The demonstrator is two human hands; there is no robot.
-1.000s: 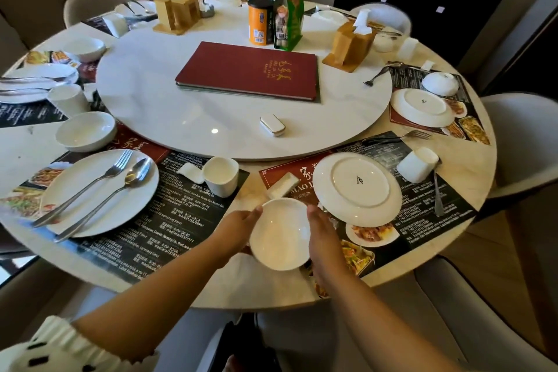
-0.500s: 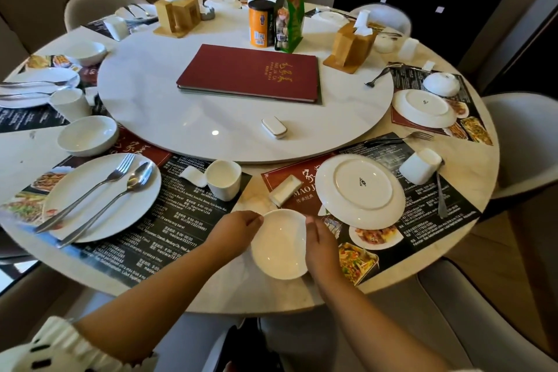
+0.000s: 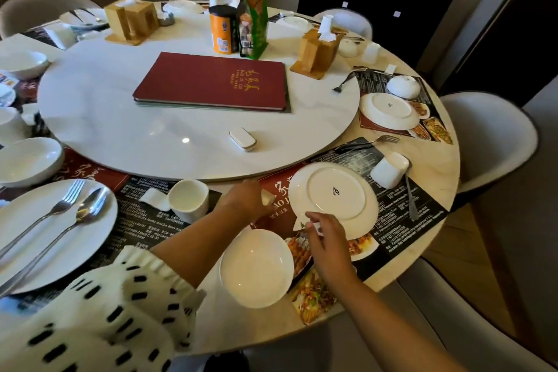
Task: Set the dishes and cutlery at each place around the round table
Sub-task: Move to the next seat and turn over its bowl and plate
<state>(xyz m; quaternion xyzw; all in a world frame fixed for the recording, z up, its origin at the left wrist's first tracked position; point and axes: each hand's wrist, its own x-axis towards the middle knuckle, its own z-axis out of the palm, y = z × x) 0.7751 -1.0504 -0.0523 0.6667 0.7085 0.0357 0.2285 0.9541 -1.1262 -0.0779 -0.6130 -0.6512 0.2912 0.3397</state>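
Here the upturned plate (image 3: 335, 193) lies on the counter (image 3: 433, 169) at one o'clock of the right hand (image 3: 327, 241), whose grip pinches its near rim, while the left hand (image 3: 244, 201), at the plate's nine o'clock, hides its grip from view, and the bowl (image 3: 256, 267) sits free at seven o'clock.
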